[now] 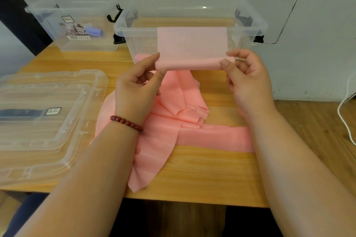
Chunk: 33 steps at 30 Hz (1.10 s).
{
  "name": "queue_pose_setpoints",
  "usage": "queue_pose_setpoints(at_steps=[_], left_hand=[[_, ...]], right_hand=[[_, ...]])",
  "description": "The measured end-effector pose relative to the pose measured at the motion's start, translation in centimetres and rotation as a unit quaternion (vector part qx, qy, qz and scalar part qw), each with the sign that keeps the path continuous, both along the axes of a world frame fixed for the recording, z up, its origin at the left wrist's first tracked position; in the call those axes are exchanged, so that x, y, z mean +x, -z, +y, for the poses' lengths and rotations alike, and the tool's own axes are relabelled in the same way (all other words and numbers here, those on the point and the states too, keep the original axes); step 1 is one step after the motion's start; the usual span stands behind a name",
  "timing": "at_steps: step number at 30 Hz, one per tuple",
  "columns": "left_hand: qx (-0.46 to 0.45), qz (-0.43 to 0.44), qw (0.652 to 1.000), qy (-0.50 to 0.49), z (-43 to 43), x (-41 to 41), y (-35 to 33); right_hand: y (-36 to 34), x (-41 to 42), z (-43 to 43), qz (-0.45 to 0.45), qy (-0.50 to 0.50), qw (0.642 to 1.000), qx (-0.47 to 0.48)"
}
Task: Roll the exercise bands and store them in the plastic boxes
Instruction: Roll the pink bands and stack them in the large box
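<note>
1. Left hand [134, 84] and right hand [248, 82] pinch the two ends of the pink exercise band's [188, 63] partly rolled section; the rest lies crumpled on the table [202, 175].
2. The far-left plastic box [38, 8] holds a purple roll [94, 31]; the nearer plastic box [138, 32] stands just behind the hands.

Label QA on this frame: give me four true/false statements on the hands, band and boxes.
1. The left hand and right hand both pinch the pink band. True.
2. The pink band is fully rolled. False: most of it lies loose on the table.
3. The left box holds a purple roll. True.
4. Both boxes have lids on. False: the lids lie stacked on the table.
</note>
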State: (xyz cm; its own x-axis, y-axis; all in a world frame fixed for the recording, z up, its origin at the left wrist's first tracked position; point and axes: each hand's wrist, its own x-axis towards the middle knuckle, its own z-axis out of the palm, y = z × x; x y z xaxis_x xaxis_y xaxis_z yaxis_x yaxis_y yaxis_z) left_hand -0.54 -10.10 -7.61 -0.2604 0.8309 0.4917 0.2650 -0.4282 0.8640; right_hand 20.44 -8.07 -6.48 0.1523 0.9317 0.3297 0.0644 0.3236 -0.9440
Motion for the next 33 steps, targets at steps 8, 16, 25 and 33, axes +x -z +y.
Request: queue_pose_setpoints(at_steps=[8,16,25,33], left_hand=[[-0.007,-0.011,1.0,-0.025,0.13,-0.01,0.03],[0.001,-0.045,0.999,-0.001,-0.09,0.34,-0.45],[-0.01,-0.028,0.999,-0.046,0.24,0.3,-0.02],[0.014,-0.021,0.999,-0.031,-0.13,0.04,-0.24]], right_hand=[[-0.01,0.02,-0.05,0.0,-0.041,0.999,-0.006],[0.08,0.02,-0.08,-0.016,0.006,1.0,0.003],[0.18,0.24,-0.04,-0.024,-0.024,0.999,0.021],[-0.14,0.15,-0.19,-0.014,-0.015,1.0,0.015]])
